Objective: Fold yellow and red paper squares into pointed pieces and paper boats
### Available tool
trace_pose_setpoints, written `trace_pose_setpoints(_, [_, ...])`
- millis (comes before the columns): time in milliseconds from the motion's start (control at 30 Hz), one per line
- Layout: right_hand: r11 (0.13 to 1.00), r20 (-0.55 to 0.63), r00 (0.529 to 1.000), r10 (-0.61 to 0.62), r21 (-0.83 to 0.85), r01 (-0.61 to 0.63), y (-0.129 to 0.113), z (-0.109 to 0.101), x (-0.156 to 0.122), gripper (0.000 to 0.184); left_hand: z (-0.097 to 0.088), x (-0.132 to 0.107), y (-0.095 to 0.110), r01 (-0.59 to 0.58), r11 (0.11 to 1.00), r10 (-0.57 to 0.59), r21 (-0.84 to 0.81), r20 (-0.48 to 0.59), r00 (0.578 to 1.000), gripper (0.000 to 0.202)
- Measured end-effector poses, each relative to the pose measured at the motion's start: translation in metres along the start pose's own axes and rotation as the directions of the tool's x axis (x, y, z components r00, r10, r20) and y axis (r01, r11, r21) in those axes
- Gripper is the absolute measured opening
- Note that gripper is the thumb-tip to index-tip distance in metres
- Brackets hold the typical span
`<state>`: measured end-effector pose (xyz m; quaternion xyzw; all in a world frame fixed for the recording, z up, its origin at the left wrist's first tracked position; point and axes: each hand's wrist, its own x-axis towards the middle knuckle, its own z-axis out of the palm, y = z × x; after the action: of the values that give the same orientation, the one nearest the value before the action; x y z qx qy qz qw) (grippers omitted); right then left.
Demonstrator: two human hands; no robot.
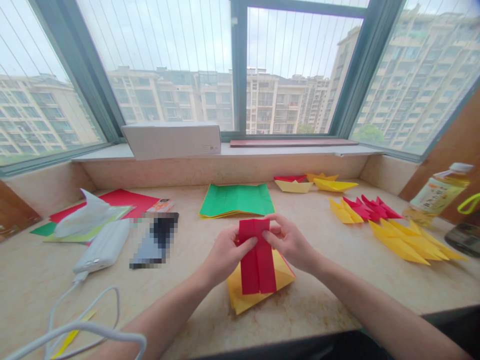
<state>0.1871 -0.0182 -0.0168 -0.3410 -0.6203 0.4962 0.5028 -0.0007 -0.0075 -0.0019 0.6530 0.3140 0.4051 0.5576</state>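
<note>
A red folded paper (pixel 258 270), creased into a narrow upright strip with a seam down its middle, is held in front of me by both hands. My left hand (pixel 230 250) pinches its left edge, thumb on the front face. On the right edge, my right hand (pixel 287 237) grips it the same way, with the fingers partly hidden behind the paper. Under the red strip lies yellow folded paper (pixel 240 300) on the counter, partly covered. Just beyond my hands sits a stack of green and yellow paper (pixel 238 200).
Folded paper boats (pixel 333 185) and yellow (pixel 408 240) and red (pixel 369 207) folded shapes sit at right, near a drink bottle (pixel 437 192). At left are a phone (pixel 155 240), white power bank (pixel 103 242), cable (pixel 93 327) and red sheets (pixel 131 202). A white box (pixel 172 141) rests on the sill.
</note>
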Motion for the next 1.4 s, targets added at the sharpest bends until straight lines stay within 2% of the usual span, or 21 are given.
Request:
trace_pose_setpoints(100, [0.998,0.005,0.999,-0.049,-0.038,0.049,-0.001,-0.002,0.0,0.014,-0.002,0.001,0.0,0.061,0.994,-0.059,-0.086,0.021,0.998,0.03])
trace_pose_setpoints(200, [0.989,0.025,0.994,-0.103,-0.1,0.105,-0.003,-0.005,0.001,0.011,-0.002,0.001,0.002,0.126,0.985,-0.132,-0.115,-0.049,0.99,0.029])
trace_pose_setpoints(300, [0.971,0.034,0.984,-0.173,-0.164,0.176,-0.006,-0.009,0.002,0.016,-0.001,0.001,0.004,0.149,0.975,-0.16,-0.162,-0.057,0.985,0.031])
trace_pose_setpoints(467, [0.934,0.02,0.978,-0.209,-0.293,0.206,-0.009,-0.016,0.0,0.03,-0.003,0.002,0.003,0.156,0.941,-0.173,-0.301,-0.03,0.985,0.047])
trace_pose_setpoints(533, [0.917,0.044,0.972,-0.232,-0.324,0.233,-0.009,-0.018,-0.001,0.031,-0.003,0.002,0.002,0.166,0.946,-0.181,-0.277,-0.027,0.983,0.052])
trace_pose_setpoints(633, [0.915,0.068,0.973,-0.222,-0.329,0.232,-0.008,-0.016,-0.001,0.023,-0.004,0.002,0.0,0.15,0.975,-0.16,-0.165,-0.053,0.986,0.043])
trace_pose_setpoints(767, [0.951,0.002,0.989,-0.146,-0.277,0.141,-0.002,-0.011,0.0,0.013,-0.005,0.003,-0.003,0.13,0.983,-0.136,-0.128,-0.035,0.99,0.036])
trace_pose_setpoints(867, [0.928,0.008,0.982,-0.19,-0.324,0.182,-0.001,-0.01,0.001,0.008,-0.006,0.002,-0.004,0.163,0.983,-0.164,-0.089,-0.003,0.986,0.035])
trace_pose_setpoints(967, [0.877,0.078,0.961,-0.265,-0.395,0.274,-0.004,-0.01,-0.001,0.014,-0.005,0.0,-0.002,0.152,0.987,-0.153,-0.044,-0.025,0.988,0.033])
trace_pose_setpoints(1033, [0.858,0.118,0.955,-0.273,-0.419,0.297,-0.006,-0.01,-0.002,0.017,-0.005,0.001,0.0,0.112,0.992,-0.116,-0.064,-0.078,0.99,0.032])
trace_pose_setpoints(1100, [0.888,0.135,0.968,-0.212,-0.386,0.248,-0.006,-0.009,-0.004,0.027,-0.005,0.002,0.001,0.064,0.993,-0.079,-0.1,-0.153,0.985,0.032])
trace_pose_setpoints(1200, [0.975,0.169,0.984,-0.052,-0.205,0.087,-0.003,-0.004,-0.007,0.068,-0.006,0.004,0.001,0.011,0.993,-0.042,-0.118,-0.267,0.963,0.032])
trace_pose_setpoints(1267, [0.995,0.181,0.983,0.008,-0.098,0.01,0.0,0.001,-0.007,0.088,-0.005,0.004,0.0,-0.006,0.992,-0.031,-0.123,-0.299,0.954,0.034])
trace_pose_setpoints(1333, [0.998,0.164,0.986,0.038,-0.051,-0.03,0.001,0.004,-0.006,0.091,-0.005,0.004,0.0,-0.011,0.991,-0.029,-0.137,-0.287,0.957,0.036])
trace_pose_setpoints(1400, [0.998,0.128,0.99,0.05,-0.039,-0.046,0.001,0.004,-0.004,0.082,-0.004,0.003,0.001,-0.013,0.991,-0.026,-0.136,-0.278,0.96,0.037])
